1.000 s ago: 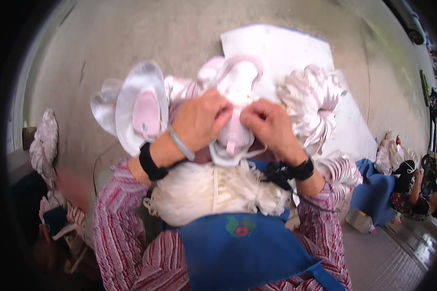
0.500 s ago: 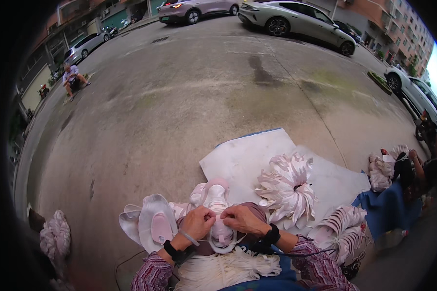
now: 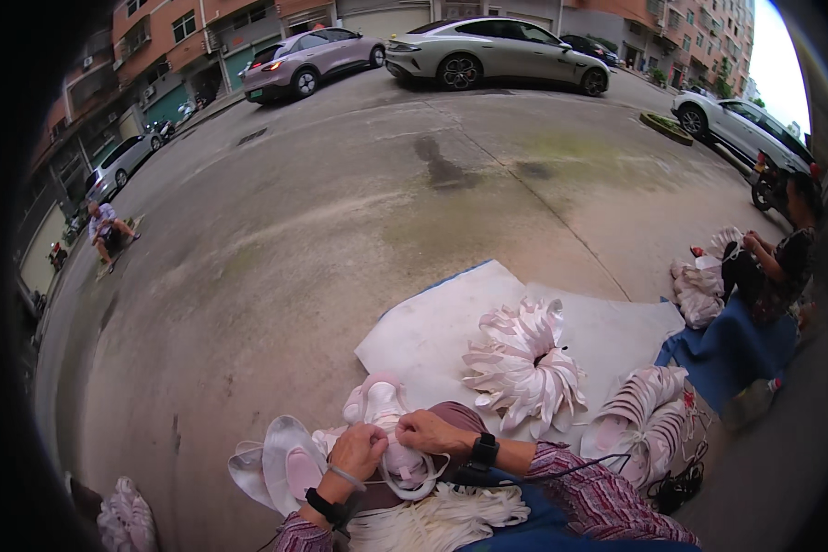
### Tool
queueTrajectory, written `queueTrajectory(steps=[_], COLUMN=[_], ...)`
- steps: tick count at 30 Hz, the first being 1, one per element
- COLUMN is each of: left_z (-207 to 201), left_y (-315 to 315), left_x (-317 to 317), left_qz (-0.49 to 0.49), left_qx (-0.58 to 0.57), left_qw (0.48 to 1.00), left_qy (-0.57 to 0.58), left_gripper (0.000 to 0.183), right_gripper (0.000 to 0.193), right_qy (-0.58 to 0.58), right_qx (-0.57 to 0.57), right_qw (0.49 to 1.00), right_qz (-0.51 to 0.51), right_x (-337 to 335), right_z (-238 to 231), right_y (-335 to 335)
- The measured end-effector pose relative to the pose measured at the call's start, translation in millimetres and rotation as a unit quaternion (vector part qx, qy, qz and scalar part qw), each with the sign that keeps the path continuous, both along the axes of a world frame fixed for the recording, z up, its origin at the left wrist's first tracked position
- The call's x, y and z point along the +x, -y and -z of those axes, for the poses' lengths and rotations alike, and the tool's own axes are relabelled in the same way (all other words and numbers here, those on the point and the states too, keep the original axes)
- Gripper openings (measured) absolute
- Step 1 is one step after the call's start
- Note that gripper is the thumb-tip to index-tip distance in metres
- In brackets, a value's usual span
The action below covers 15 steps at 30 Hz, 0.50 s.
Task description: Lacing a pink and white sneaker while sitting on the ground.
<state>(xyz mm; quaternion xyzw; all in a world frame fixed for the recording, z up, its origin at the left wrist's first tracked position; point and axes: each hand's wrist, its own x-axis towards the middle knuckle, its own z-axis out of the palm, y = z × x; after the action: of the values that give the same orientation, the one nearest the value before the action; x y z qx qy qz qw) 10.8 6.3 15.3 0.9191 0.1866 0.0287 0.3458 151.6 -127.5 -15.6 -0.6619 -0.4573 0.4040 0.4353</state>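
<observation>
At the far left, a ruffled bundle of pale pink fabric (image 3: 127, 518) lies on the rough concrete ground (image 3: 248, 322). Next, a glossy, silvery-white oval piece (image 3: 276, 460) carries a smooth, rounded pink panel (image 3: 304, 471). The left hand (image 3: 359, 453) has its grip closed in a pinch at the lacing edge of a soft, curved, pink-and-white shoe upper (image 3: 409, 465), which lies between both hands; the right hand (image 3: 425, 431) pinches the opposite edge. Whether lace or fabric is caught is too small to tell. Below lies a skein of flat, cream-white laces (image 3: 437, 518). Rightward, a flat white sheet (image 3: 423, 331) bears a petalled ring of pink-and-white pieces (image 3: 524, 368); beside it are nested, ribbed pink-and-white uppers (image 3: 639, 428), then a creased blue cloth (image 3: 727, 345) and a seated co-worker (image 3: 777, 253). Compared with the frame one second earlier, the view is tilted upward, admitting parked cars (image 3: 492, 53); both hands remain pinched at the upper.
</observation>
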Motion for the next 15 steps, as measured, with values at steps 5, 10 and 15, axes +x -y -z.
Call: queueTrajectory(steps=[5,10,15], left_z=[3.8,7.8,9.9], left_y=[-3.5,1.8,5.5], left_x=[-1.0,-7.9,-14.1], left_qz=[-0.012,-0.019,-0.035], left_qx=[-0.046,-0.043,-0.066], left_qw=[0.999,0.999,0.997], left_qy=[-0.017,0.003,0.012], left_gripper=[0.017,0.015,0.014], right_gripper=[0.018,0.017,0.017], right_qy=[0.232,0.244,-0.125], right_qx=[0.034,0.043,-0.071], right_qw=[0.972,0.969,0.99], right_qz=[0.029,0.0,0.003], right_x=[-13.0,-13.4,-7.6], right_z=[8.2,19.7,13.8], right_y=[3.1,4.9,11.2])
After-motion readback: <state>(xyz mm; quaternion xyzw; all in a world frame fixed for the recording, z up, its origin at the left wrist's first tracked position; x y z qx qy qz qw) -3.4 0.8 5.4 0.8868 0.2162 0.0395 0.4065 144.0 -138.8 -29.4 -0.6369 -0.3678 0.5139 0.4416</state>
